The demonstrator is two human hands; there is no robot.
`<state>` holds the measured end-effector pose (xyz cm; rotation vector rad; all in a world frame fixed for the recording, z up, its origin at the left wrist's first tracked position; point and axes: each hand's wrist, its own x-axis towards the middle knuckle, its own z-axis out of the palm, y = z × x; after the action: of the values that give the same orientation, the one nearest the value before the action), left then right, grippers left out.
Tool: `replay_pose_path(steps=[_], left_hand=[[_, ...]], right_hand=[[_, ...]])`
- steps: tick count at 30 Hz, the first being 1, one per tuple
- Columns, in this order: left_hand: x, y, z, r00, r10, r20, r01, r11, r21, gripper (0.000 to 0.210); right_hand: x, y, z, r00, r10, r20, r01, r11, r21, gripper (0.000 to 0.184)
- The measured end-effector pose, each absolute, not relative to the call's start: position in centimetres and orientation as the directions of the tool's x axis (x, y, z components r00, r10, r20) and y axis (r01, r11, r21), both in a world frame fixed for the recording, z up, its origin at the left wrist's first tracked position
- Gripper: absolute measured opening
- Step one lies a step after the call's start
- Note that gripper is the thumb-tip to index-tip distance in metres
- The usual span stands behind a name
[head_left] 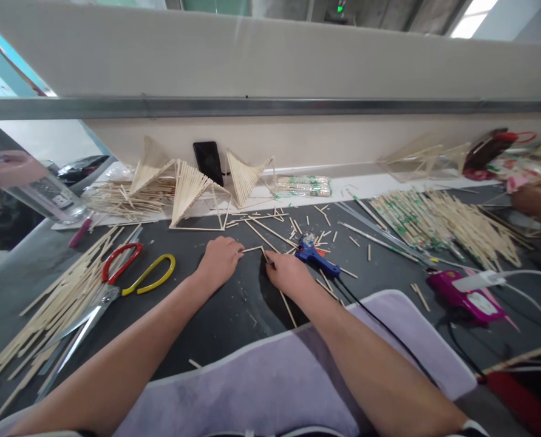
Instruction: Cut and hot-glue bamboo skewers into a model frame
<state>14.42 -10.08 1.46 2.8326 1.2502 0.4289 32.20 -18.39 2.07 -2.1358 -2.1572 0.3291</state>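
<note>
In the middle of the dark table, my left hand (pixel 219 260) pinches the end of a short wooden stick (pixel 252 249). Just to its right, my right hand (pixel 287 273) grips a longer wooden stick (pixel 287 308), which slants down toward the purple cloth. The two sticks meet at a corner between my hands; whether they are joined there I cannot tell. Close beyond my right hand lies a blue glue gun (pixel 318 260), its black cord running toward me. Short stick offcuts (pixel 297 227) are scattered around its nozzle.
Large scissors (pixel 110 294) with red and yellow handles rest on loose sticks at left. Stick models (pixel 190 191) and a phone (pixel 209 162) stand along the back. Wrapped chopsticks (pixel 402 218) and a magenta power strip (pixel 468 297) lie at right, near another person's hand (pixel 532 197).
</note>
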Motion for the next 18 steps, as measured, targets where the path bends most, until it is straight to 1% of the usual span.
replay_pose_path(steps=[7,12,18], left_hand=[[15.1,-9.0,-0.3,0.645,0.724,0.246,0.692,-0.689,0.215,0.02],[15.2,-8.7,-0.6,0.66,0.7,0.274,0.666,-0.713,0.22,0.02],[15.2,-8.8,-0.7,0.69,0.663,0.291,0.625,-0.748,0.224,0.021]], right_hand=[[32.1,-18.2,1.8,0.013,0.994,-0.113,0.982,-0.033,-0.186,0.034],[32.0,-18.1,1.4,0.02,0.996,-0.09,0.987,-0.034,-0.159,0.039],[31.9,-18.2,1.3,-0.009,0.997,-0.076,0.988,-0.003,-0.155,0.042]])
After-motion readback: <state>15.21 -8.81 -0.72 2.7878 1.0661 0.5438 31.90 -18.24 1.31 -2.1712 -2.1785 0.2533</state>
